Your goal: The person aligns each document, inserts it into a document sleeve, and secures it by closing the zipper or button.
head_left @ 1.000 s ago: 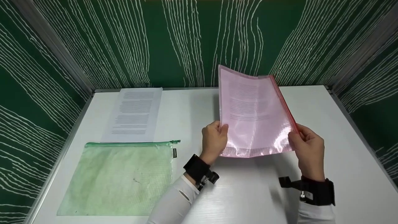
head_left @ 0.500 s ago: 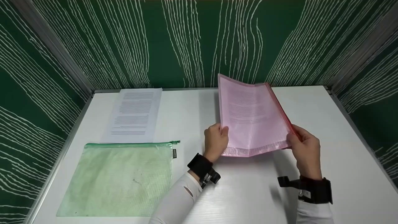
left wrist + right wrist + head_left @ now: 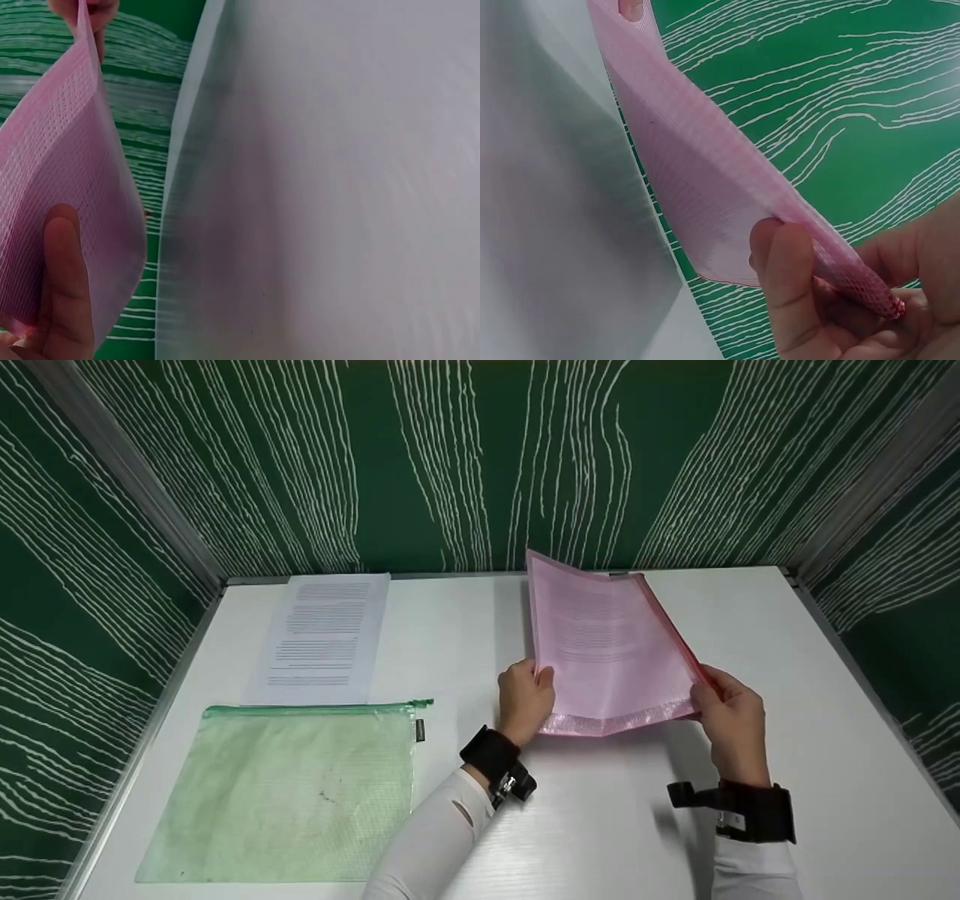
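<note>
A: Where is the pink pouch (image 3: 611, 649) now?

B: It is in the air above the right half of the desk (image 3: 585, 825), tilted, with the near edge low and the far edge raised. A printed sheet shows through the mesh, so I think the tilt keeps that sheet settled inside.

A: How do the hands hold it?

B: The left hand (image 3: 525, 701) pinches the near left corner. In the left wrist view the thumb (image 3: 67, 285) lies flat on the mesh, and the other fingers are hidden behind it. The right hand (image 3: 727, 716) grips the near right corner, at the red zipper edge. In the right wrist view its fingers (image 3: 791, 289) are curled around that edge. One hand at each corner stops the soft pouch from sagging.

A: And the other things?

B: A green pouch (image 3: 289, 791) lies flat on the left of the desk, with the zipper on its far side. A paper (image 3: 324, 637) lies just behind it, near the back wall. Both are well apart from the hands.
</note>
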Demonstrator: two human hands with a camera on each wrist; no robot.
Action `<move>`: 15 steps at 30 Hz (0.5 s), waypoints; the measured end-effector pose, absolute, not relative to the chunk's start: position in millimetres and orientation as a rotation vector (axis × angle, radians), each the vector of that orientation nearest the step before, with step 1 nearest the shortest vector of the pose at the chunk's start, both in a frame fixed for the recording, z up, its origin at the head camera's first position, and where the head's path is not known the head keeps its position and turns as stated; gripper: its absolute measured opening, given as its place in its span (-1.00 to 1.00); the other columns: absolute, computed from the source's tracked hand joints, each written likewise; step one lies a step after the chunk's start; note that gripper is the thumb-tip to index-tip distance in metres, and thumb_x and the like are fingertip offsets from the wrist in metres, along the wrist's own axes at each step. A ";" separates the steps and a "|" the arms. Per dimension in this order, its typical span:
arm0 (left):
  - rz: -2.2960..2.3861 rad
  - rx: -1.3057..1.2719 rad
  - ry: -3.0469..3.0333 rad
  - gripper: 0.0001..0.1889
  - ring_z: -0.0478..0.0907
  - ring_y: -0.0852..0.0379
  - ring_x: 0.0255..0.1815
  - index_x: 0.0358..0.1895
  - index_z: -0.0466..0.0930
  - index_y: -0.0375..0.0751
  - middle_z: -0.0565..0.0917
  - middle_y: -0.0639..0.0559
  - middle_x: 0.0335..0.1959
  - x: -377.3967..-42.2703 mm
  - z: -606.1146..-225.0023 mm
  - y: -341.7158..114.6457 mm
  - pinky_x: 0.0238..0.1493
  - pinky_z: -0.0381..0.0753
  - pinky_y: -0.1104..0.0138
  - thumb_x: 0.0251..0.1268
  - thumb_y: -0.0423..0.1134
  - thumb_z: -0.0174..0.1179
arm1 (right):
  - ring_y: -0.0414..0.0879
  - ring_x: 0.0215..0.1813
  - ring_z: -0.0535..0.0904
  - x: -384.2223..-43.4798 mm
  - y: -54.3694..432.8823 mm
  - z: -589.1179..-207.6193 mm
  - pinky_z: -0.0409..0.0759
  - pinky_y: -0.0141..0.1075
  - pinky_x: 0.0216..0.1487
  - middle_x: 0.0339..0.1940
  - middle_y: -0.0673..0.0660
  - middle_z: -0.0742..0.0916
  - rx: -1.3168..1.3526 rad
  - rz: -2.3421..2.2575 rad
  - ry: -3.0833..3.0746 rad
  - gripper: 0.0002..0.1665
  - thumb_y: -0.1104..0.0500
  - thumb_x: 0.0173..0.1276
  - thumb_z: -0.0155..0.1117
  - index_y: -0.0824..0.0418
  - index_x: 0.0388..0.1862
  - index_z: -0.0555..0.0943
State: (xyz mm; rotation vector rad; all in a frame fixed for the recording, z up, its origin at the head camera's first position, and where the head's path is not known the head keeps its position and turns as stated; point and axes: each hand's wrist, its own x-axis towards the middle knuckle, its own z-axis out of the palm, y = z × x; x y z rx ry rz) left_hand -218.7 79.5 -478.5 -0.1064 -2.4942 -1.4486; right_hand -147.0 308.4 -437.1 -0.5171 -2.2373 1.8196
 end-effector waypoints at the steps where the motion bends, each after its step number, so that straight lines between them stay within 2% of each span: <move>1: -1.451 -0.101 -2.498 -0.83 0.46 0.19 -0.56 -0.59 0.58 -0.24 0.62 -0.03 -0.62 -219.0 -479.2 80.0 -0.52 0.42 0.37 0.14 -0.36 0.16 | -0.21 -0.31 0.55 -147.6 309.3 -438.2 0.60 -0.43 -0.37 -0.19 0.08 0.58 -0.517 1.847 -2.218 -0.50 0.24 0.35 0.00 0.40 0.24 0.35; 9: -1.423 -0.072 -2.545 -0.79 0.50 0.17 -0.52 -0.64 0.55 -0.25 0.64 -0.06 -0.59 -221.8 -483.4 83.7 -0.49 0.45 0.34 0.13 -0.34 0.16 | -0.18 -0.32 0.58 -150.2 314.9 -445.2 0.61 -0.39 -0.39 -0.17 0.09 0.59 -0.532 1.985 -2.120 -0.49 0.25 0.34 0.03 0.42 0.25 0.32; 15: -1.369 -0.071 -2.570 -0.73 0.45 0.20 -0.58 -0.72 0.50 -0.25 0.63 -0.09 -0.64 -222.5 -484.4 84.6 -0.57 0.41 0.34 0.12 -0.34 0.16 | -0.19 -0.58 0.53 -150.2 318.9 -449.1 0.48 -0.42 -0.63 -0.43 0.07 0.60 -0.608 1.945 -2.177 -0.54 0.24 0.32 0.06 0.41 0.16 0.37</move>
